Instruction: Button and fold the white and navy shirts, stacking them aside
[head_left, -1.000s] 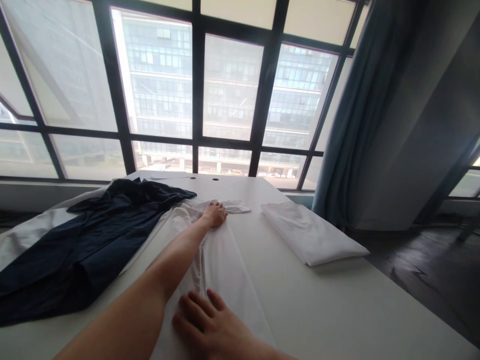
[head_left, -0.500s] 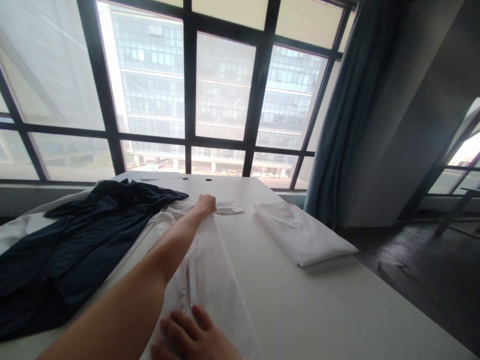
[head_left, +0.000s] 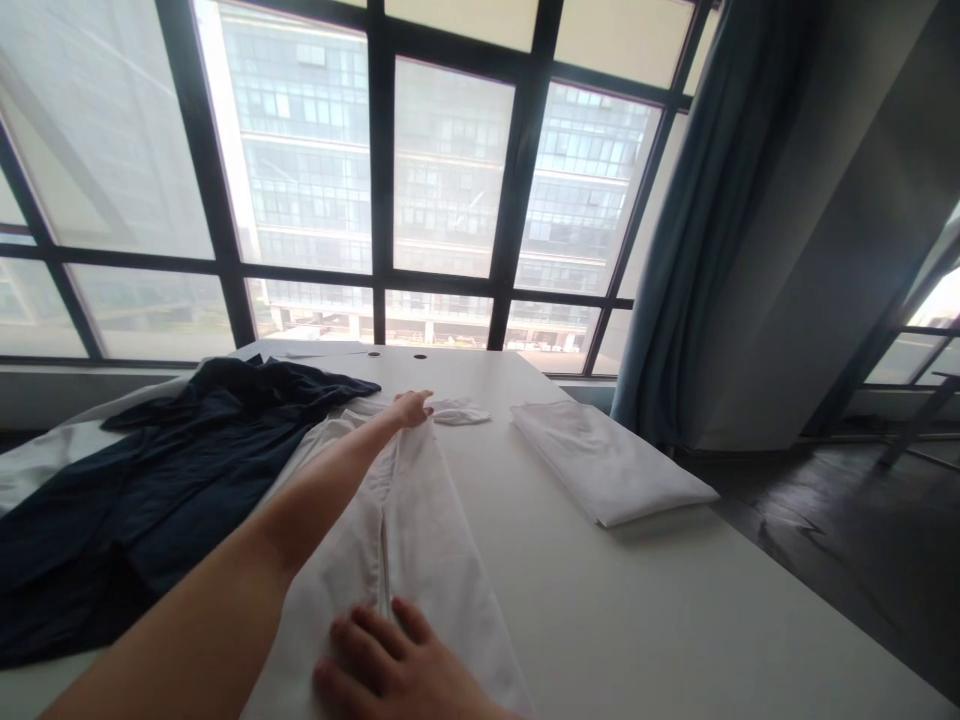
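Observation:
A white garment [head_left: 442, 530] lies stretched along the table, with a long opening down its front. My left hand [head_left: 414, 408] is at its far end near the collar, one finger pointing out and the thumb apart; the arm crosses over the cloth. Close to the camera, my right hand [head_left: 397, 660] rests on the near part of the garment beside the opening, fingers spread. A white sleeve [head_left: 461, 411] sticks out just right of my left hand.
A dark navy garment [head_left: 172, 470] is spread at the left over other white cloth [head_left: 45, 465]. A folded white cloth [head_left: 607, 460] lies near the right edge of the white table [head_left: 600, 600]. Windows and a blue curtain [head_left: 690, 250] stand behind.
My left hand's fingers have loosened from a fist and extended. The left forearm has shifted a little to the left, and my right hand has moved slightly to the right.

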